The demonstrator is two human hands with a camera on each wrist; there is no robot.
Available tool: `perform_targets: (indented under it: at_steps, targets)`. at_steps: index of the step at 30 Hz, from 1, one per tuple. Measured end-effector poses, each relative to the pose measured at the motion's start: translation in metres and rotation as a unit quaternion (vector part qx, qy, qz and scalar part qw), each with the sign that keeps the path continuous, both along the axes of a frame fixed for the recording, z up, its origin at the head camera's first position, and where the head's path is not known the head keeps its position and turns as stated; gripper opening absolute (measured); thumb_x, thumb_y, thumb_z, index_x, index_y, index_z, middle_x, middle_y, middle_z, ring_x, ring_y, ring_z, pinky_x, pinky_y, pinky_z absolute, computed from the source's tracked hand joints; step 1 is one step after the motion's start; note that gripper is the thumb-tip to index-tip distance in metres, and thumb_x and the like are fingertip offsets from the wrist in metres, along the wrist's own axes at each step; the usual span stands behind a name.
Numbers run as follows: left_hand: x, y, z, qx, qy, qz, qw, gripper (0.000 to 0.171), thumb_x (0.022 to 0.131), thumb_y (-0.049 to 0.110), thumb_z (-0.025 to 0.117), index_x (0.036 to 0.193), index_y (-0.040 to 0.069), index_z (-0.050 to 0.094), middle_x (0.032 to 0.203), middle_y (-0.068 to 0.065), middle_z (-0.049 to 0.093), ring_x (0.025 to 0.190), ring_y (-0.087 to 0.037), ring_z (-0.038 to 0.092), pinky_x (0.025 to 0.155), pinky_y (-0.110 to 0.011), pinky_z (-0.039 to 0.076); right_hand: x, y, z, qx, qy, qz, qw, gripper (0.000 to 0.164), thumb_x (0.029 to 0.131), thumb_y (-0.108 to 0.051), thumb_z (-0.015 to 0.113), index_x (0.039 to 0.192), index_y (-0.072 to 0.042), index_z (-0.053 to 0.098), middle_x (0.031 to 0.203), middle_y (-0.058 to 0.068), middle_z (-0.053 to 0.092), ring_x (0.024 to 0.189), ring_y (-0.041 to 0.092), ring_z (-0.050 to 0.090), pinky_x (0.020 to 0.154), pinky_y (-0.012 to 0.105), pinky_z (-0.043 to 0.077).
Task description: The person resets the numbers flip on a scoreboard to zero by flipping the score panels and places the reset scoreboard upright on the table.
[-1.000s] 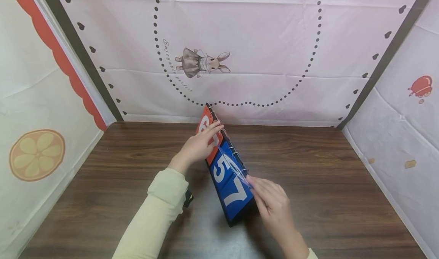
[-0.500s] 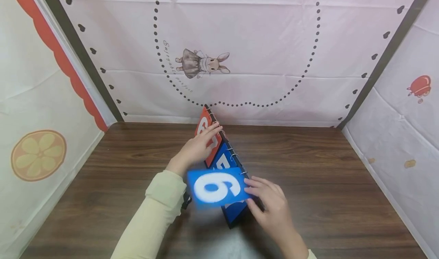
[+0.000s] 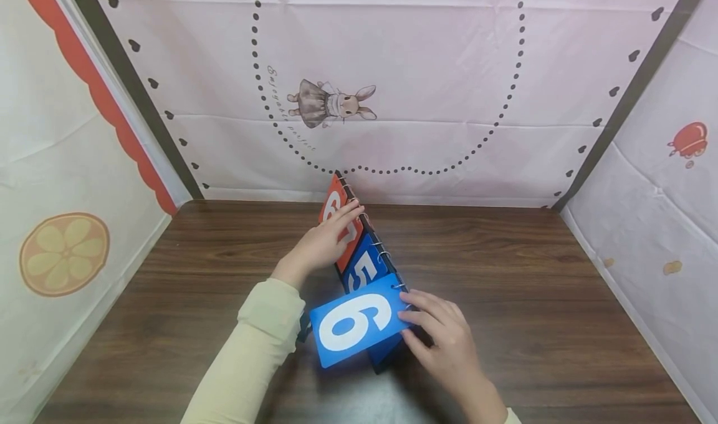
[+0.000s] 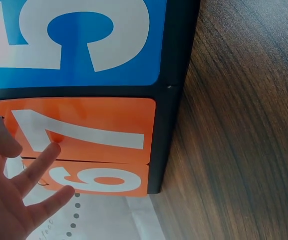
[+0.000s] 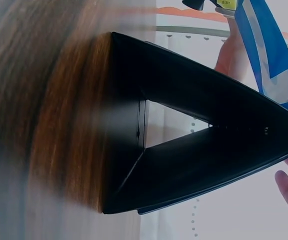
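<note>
Left forearm (image 3: 242,356) extended, left hand (image 3: 315,247) palm-down, fingers (image 4: 40,168) spread, right hand (image 3: 446,338) lower, loosely bent, any pinch hard to tell

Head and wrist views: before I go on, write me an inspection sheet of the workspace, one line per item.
Surface: brown wood-grain tabletop, glossy highlight at the near side.
Job's things: black tent-shaped stand stands on it, with orange cards on the far half; nearer, a blue 5 card and a blue 6 card lifted away from the stand.
Clutter: dark item by the left cuff, mostly hidden.
Grips: left hand extended over the orange cards; right hand at the 6 card's ring-side edge, pinch unclear.
Cables: nothing seen.
Surroundings: printed cloth panels at back, left and right.
</note>
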State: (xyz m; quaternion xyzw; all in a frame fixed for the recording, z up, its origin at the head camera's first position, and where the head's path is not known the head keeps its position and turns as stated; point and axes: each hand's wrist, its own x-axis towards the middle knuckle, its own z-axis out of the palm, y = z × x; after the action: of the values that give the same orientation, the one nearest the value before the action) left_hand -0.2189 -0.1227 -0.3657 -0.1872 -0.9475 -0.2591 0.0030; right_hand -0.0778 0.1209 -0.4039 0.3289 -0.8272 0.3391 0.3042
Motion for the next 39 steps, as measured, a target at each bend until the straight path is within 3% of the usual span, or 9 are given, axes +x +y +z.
perform_targets:
  at_steps: [7,13,17,23,30,34,36,39]
  targets:
    - [0.000,-0.001,-0.001,0.004,-0.007,0.003,1.0000,0.067,0.091,0.021,0.058,0.146,0.035,0.024,0.153,0.014,0.012,0.135,-0.026,0.029,0.090,-0.052,0.043,-0.001,0.002,0.002,0.026,-0.024,0.006,0.999,0.016,0.081,-0.021,0.071,0.096,-0.015,0.070,0.120,-0.002,0.061,0.113,0.018,0.054,0.088,0.038,0.046]
    - [-0.001,-0.003,-0.001,-0.001,-0.009,0.006,0.9999,0.065,0.091,0.023,0.057,0.146,0.036,0.023,0.153,0.014,0.013,0.134,-0.026,0.030,0.091,-0.052,0.042,-0.006,0.004,0.003,0.010,-0.020,0.053,0.998,0.025,0.078,-0.026,0.074,0.098,-0.011,0.070,0.119,0.002,0.061,0.111,0.020,0.056,0.095,0.022,0.040]
    - [-0.002,-0.003,0.000,-0.008,-0.013,0.009,0.9998,0.064,0.091,0.026,0.057,0.146,0.036,0.024,0.152,0.014,0.014,0.134,-0.024,0.029,0.093,-0.055,0.040,-0.010,0.005,0.002,-0.009,0.003,0.079,0.997,0.030,0.075,-0.030,0.075,0.097,-0.009,0.070,0.119,0.004,0.062,0.110,0.020,0.057,0.092,0.020,0.041]
    - [-0.003,-0.002,0.001,-0.014,-0.019,0.013,0.9997,0.065,0.090,0.026,0.059,0.145,0.036,0.026,0.152,0.015,0.014,0.134,-0.023,0.030,0.093,-0.055,0.040,-0.011,0.005,0.000,-0.027,0.002,0.079,0.996,0.025,0.078,-0.027,0.073,0.096,-0.009,0.071,0.117,0.005,0.063,0.107,0.022,0.059,0.090,0.020,0.042]
    - [-0.002,-0.004,0.000,-0.017,-0.011,0.015,0.9997,0.067,0.090,0.025,0.060,0.145,0.037,0.025,0.152,0.015,0.014,0.135,-0.022,0.029,0.093,-0.055,0.040,-0.010,0.004,-0.003,-0.038,-0.009,0.070,0.997,0.034,0.082,-0.022,0.071,0.112,-0.007,0.066,0.120,0.007,0.061,0.107,0.022,0.059,0.092,0.020,0.041]
    - [-0.001,-0.004,0.000,-0.017,-0.007,0.015,0.9997,0.067,0.089,0.024,0.060,0.146,0.034,0.026,0.152,0.014,0.014,0.135,-0.023,0.029,0.092,-0.055,0.040,-0.008,0.005,-0.004,-0.059,-0.047,0.065,0.995,0.049,0.078,-0.017,0.074,0.122,-0.007,0.058,0.124,0.009,0.058,0.111,0.020,0.056,0.093,0.020,0.040]
    - [-0.001,-0.004,0.000,-0.017,-0.006,0.016,0.9997,0.067,0.089,0.023,0.060,0.146,0.033,0.026,0.153,0.014,0.014,0.135,-0.023,0.028,0.093,-0.055,0.040,-0.008,0.007,-0.005,-0.080,-0.095,0.059,0.991,0.061,0.074,-0.013,0.078,0.129,-0.008,0.052,0.131,0.009,0.052,0.117,0.021,0.051,0.097,0.026,0.040]
    - [0.000,-0.004,0.000,-0.013,-0.005,0.016,0.9998,0.067,0.089,0.024,0.060,0.146,0.034,0.026,0.153,0.014,0.014,0.135,-0.022,0.029,0.092,-0.055,0.041,-0.008,0.012,-0.006,-0.132,-0.218,0.037,0.966,0.068,0.080,-0.012,0.072,0.139,-0.011,0.038,0.142,0.009,0.039,0.128,0.025,0.038,0.103,0.044,0.033]
